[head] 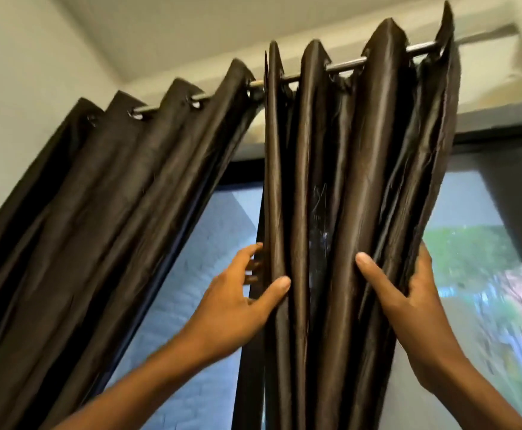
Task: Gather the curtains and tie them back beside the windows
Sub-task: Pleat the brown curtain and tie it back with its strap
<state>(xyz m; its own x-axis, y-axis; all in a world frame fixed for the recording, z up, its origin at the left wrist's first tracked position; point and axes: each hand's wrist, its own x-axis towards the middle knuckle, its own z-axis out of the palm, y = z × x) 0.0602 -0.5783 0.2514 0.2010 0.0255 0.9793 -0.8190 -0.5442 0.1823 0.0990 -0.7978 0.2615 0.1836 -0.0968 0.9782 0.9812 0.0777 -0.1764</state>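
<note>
Left hand (238, 293), at 7 o'clock on the gathered curtain (325, 181) hung mid-frame, pinches its left edge, thumb in front, fingers behind. Right hand (408, 296), at 5 o'clock, grips the right edge likewise. Bare window glass (477, 218) lies at 3 o'clock, second curtain (114, 197) at 9 o'clock.

Worn on the head, close to the window wall, near enough for both hands to hold the right curtain (340, 181). Tilted steeply upward and forward, taking in ceiling (191, 23) at 12 o'clock and the curtain rod (345, 65) slanting from 10 o'clock up toward 1 o'clock. Rolled somewhat, with verticals leaning. Wide-angle, with the left curtain (98, 187) fanning toward 8 o'clock and window glass (470, 259) at 3 to 4 o'clock. Framed from below by forearms reaching in from 6 o'clock, left hand (231, 302) and right hand (408, 299) near centre. Blurred toward the edges. Single view only.
</note>
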